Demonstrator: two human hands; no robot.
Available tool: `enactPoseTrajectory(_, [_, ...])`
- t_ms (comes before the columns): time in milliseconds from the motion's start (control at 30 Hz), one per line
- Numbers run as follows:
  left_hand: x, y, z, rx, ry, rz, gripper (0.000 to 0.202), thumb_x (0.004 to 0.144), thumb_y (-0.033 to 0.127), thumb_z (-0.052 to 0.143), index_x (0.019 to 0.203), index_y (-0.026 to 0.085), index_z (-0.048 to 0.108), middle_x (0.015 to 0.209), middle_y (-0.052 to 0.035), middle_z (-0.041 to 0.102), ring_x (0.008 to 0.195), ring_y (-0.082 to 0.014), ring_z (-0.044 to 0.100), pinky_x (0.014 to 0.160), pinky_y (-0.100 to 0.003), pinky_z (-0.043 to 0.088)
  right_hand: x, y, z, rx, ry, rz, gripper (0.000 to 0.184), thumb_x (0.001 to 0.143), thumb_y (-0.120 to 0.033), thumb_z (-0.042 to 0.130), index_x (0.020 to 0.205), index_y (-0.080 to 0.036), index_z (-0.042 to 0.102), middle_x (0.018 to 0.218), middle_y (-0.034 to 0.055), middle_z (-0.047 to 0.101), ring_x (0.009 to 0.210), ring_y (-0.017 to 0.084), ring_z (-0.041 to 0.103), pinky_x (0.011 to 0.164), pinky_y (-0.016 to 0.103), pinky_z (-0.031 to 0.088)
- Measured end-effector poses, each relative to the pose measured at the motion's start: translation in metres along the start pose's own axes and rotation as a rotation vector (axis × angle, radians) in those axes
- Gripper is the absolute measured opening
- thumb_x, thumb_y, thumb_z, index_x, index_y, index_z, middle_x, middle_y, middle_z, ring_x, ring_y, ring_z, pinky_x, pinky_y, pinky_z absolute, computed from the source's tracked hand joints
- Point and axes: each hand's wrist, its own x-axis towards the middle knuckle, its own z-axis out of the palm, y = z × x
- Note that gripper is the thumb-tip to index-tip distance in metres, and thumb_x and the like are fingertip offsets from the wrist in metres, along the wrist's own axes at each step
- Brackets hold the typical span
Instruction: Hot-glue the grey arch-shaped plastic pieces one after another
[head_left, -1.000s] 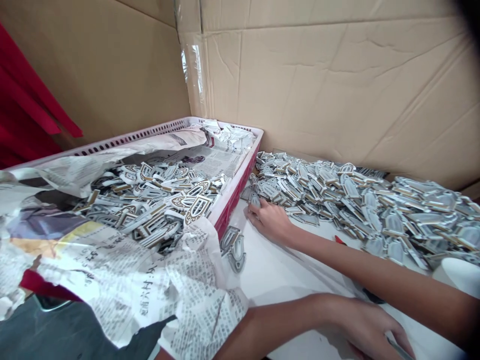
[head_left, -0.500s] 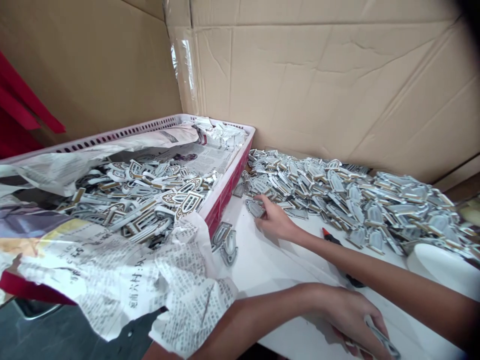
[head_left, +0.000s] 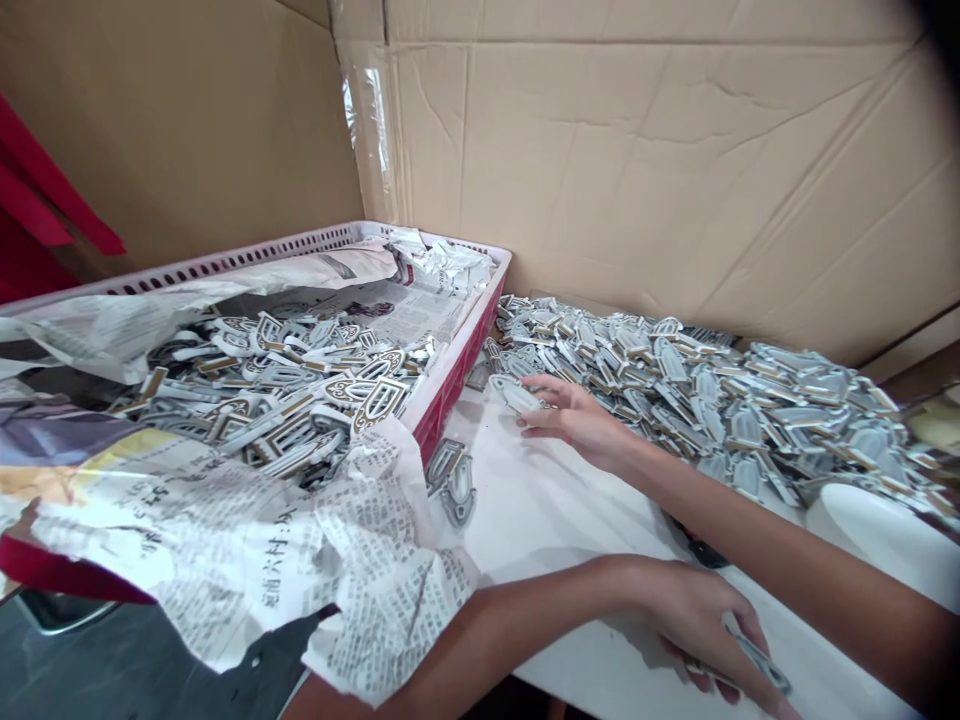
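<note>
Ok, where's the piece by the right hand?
Head view: the grey arched piece sits at the fingertips of the right hand on the white table, between the red crate and the big pile.

Two bare forearms, slim and smooth: the left forearm enters from the bottom edge, the right forearm from the right edge. Left hand and right hand alike: long thin fingers, nails trimmed short, skin bare to the fingertips.
</note>
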Motion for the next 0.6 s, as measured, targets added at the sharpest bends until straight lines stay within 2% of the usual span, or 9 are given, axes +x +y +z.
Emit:
enactPoseTrajectory(100, [-0.003, 0.002, 0.001, -0.003, 0.037, -0.005, 0.046, 0.052, 0.043, 0.078, 0.079, 0.019, 0.05, 0.064, 0.0031, 0.054, 0.053, -0.0092, 0.051, 0.052, -0.023, 0.043, -0.028, -0.017, -0.013, 0.211, -0.021, -0.09, 0.043, 0.059, -0.014, 0.073, 0.097, -0.021, 0.055, 0.083, -0.0017, 0.061, 0.077, 0.018, 0.067, 0.081, 0.04, 0.053])
enactPoseTrajectory(233, [-0.003, 0.0, 0.0, -0.034, 0.097, -0.003, 0.054, 0.051, 0.044, 0.079, 0.089, 0.019, 0.051, 0.065, 0.0035, 0.056, 0.053, -0.0093, 0.052, 0.053, -0.023, 0.043, -0.066, -0.032, -0.028, 0.339, 0.061, -0.166, 0.033, 0.064, -0.016, 0.072, 0.092, -0.021, 0.056, 0.084, 0.0003, 0.067, 0.084, 0.022, 0.067, 0.087, 0.046, 0.05])
enactPoseTrajectory(433, [-0.003, -0.001, 0.0, -0.044, 0.19, 0.005, 0.061, 0.055, 0.054, 0.073, 0.099, 0.018, 0.054, 0.066, 0.0019, 0.057, 0.051, -0.0082, 0.051, 0.048, -0.021, 0.039, -0.107, -0.041, -0.041, 0.361, 0.075, -0.35, 0.026, 0.07, -0.017, 0.068, 0.091, -0.021, 0.053, 0.088, 0.0019, 0.069, 0.091, 0.022, 0.066, 0.09, 0.049, 0.048])
enactPoseTrajectory(600, [-0.005, 0.001, 0.002, -0.035, 0.215, 0.012, 0.062, 0.056, 0.057, 0.071, 0.101, 0.017, 0.054, 0.065, 0.0015, 0.056, 0.05, -0.0079, 0.05, 0.045, -0.02, 0.037, -0.135, -0.042, -0.052, 0.301, 0.068, -0.404, 0.028, 0.071, -0.02, 0.068, 0.096, -0.021, 0.055, 0.091, 0.0034, 0.069, 0.091, 0.021, 0.066, 0.089, 0.045, 0.05])
